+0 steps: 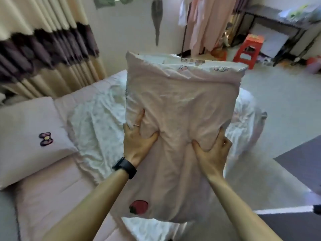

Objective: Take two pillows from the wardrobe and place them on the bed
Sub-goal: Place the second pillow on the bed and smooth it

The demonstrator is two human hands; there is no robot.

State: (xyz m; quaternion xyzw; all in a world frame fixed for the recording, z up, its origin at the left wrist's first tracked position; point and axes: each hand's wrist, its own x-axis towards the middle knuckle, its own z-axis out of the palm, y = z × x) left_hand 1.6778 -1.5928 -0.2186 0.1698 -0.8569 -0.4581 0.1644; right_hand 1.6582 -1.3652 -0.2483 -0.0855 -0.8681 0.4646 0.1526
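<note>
Head view, the only one. Pink pillow (pixel 180 127) is held upright in the air in front of the person, above the bed (pixel 57 197) and not touching it. Strawberry print (pixel 138 206) sits near its lower edge. A white printed layer shows along the top edge; could be the back face or a second pillow, can't tell.

Left hand (pixel 137 140) grips the left side and right hand (pixel 212 150) the right side. Both thumbs are dug into the front, with fingers (pixel 141 117) spread and wrapping the edges, so both hands are closed on the pillow. The two-sided pinch is probably because soft filling sags and flops under a one-hand hold. Black watch (pixel 124 166) on the left wrist, ring (pixel 136 125) on a left finger.

Bow pillow (pixel 31 136) already lies flat at the head end of the bed, next to the curtain (pixel 43 49). Crumpled white sheet (pixel 97 122) covers the middle of the bed.

Judgement: the held pillow is likely the second one, carried upright so it can be laid beside the bow pillow. Not placed yet. The free spot seems to be the pink mattress cover nearer the person.

Red stool (pixel 248 49) and hanging clothes (pixel 203 23) are well apart at the back.
</note>
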